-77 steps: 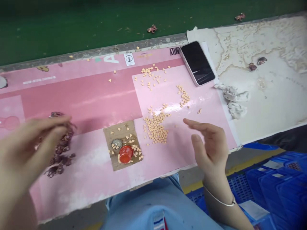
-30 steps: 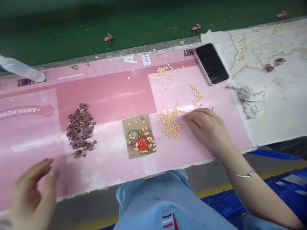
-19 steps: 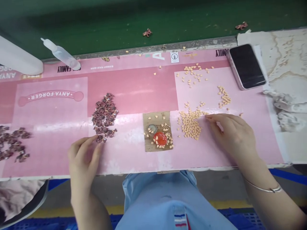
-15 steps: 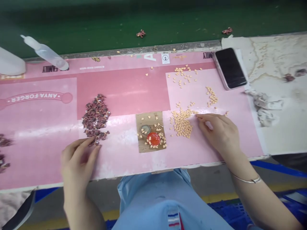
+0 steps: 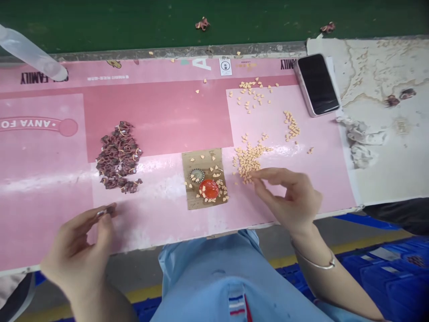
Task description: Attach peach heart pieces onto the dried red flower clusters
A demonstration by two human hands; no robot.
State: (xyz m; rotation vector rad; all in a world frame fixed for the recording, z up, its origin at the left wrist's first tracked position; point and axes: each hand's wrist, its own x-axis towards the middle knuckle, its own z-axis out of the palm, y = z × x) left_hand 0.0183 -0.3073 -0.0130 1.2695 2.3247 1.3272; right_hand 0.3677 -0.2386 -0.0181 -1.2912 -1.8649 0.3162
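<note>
Near the table's front left, my left hand (image 5: 82,246) pinches a small dark maroon piece (image 5: 106,210) between thumb and forefinger. Beyond it lies a heap of similar maroon pieces (image 5: 119,156), some with thin yellowish strands. My right hand (image 5: 290,197) has thumb and forefinger closed at the lower right edge of a pile of tiny cream-coloured pieces (image 5: 248,161); whatever sits between those fingertips is too small to make out. Between the hands is a brown cardboard piece (image 5: 191,201) carrying a grey bottle cap (image 5: 197,175), a red shallow cap (image 5: 209,189) and scattered cream bits.
A phone (image 5: 317,85) lies at the back right, near crumpled white tissue (image 5: 365,138). A translucent squeeze bottle (image 5: 33,53) rests at the back left. Behind the pink tabletop (image 5: 161,116) runs a green surface (image 5: 134,27) with stray maroon pieces.
My left hand has drawn away from the maroon heap toward the front left, holding one piece. My right hand has moved left to the pile's near edge. The camera view has shifted.
</note>
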